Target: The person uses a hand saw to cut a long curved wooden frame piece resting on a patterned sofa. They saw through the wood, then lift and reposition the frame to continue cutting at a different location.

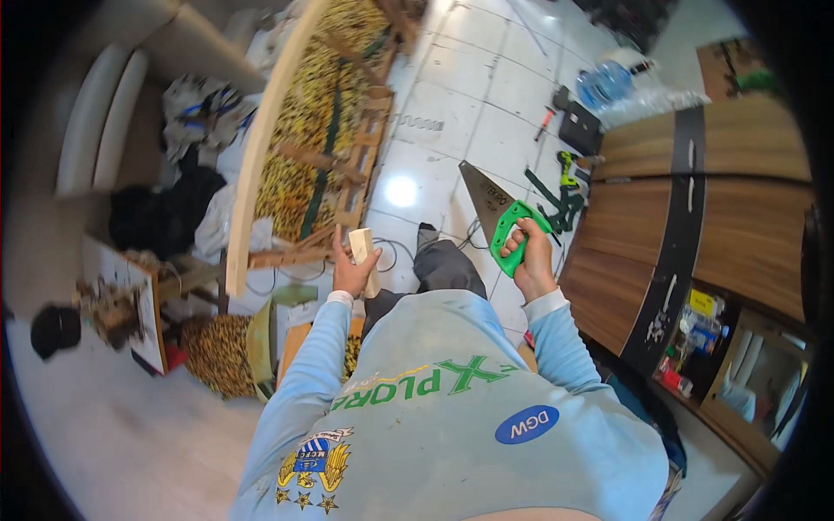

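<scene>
Head view: right hand [532,258] grips a green-handled saw [495,207] above the tiled floor [430,178]. Left hand [351,274] holds a pale wood block [361,248] near the closest corner of a wooden frame [291,255].

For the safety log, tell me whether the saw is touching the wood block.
No, the saw is in the right grip, apart from the wood block in the left grip.

A head-worn fisheye camera looks steeply downward.
</scene>
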